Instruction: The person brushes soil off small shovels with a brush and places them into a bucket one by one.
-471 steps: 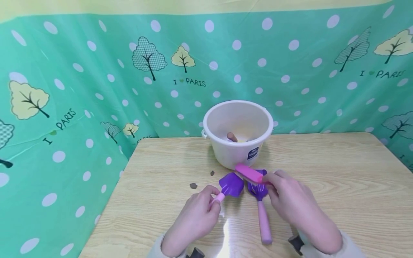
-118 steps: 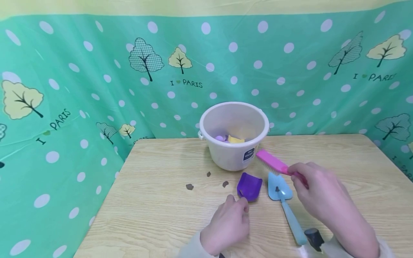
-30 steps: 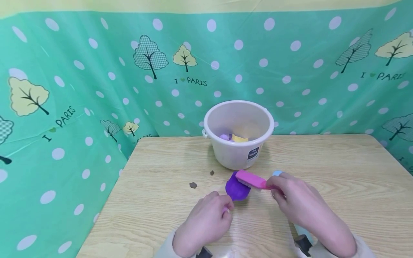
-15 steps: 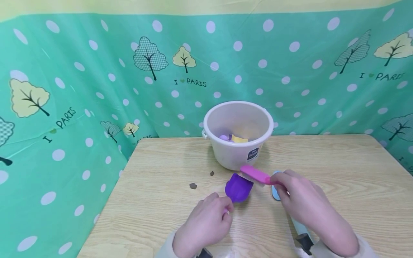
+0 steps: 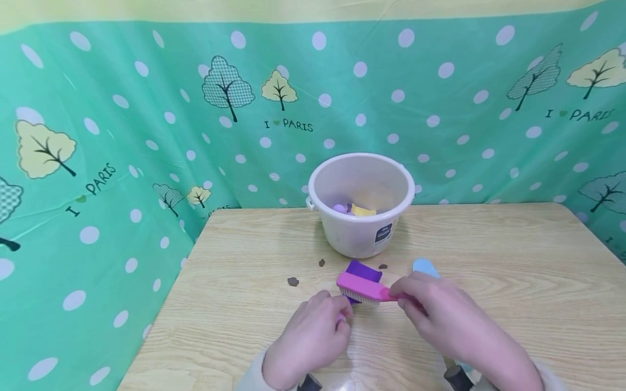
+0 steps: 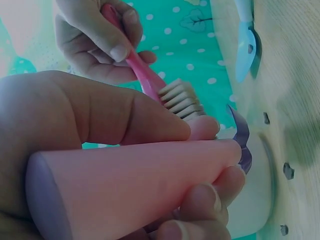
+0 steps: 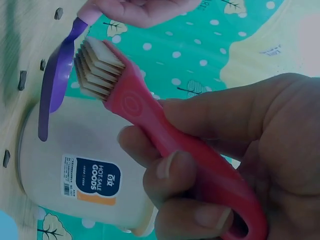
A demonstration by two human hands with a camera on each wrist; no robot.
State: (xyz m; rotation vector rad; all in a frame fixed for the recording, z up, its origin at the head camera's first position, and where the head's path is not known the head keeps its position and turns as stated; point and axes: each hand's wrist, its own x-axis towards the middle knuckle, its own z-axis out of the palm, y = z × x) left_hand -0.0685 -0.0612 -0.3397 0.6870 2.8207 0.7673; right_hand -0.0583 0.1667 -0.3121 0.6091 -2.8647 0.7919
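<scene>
My left hand (image 5: 313,336) grips the pink handle (image 6: 135,180) of a small purple shovel (image 5: 365,270). The scoop points toward the bucket, low over the table. My right hand (image 5: 437,309) holds a pink brush (image 5: 359,285) with pale bristles (image 7: 97,70), thumb and fingers round its handle. In the head view the brush overlaps the scoop and hides part of it. From the right wrist, the bristles face the scoop's upper side. Dark flat bits lie about: one (image 5: 293,281) to the left, a smaller one (image 5: 321,263) beyond it, another (image 5: 383,266) right of the scoop.
A white bucket (image 5: 352,231) stands behind the shovel, with a yellow piece (image 5: 363,210) and purple things inside. Partly under my right arm lies a light-blue trowel (image 5: 424,266); a dark bit (image 6: 250,49) shows on it. A green dotted curtain (image 5: 440,108) hangs behind the table.
The brush has moved left and nearer over the scoop, uncovering a dark bit beside it. Earlier, a purple slotted tool lay where the blue trowel is; the bucket's visible contents differ too.
</scene>
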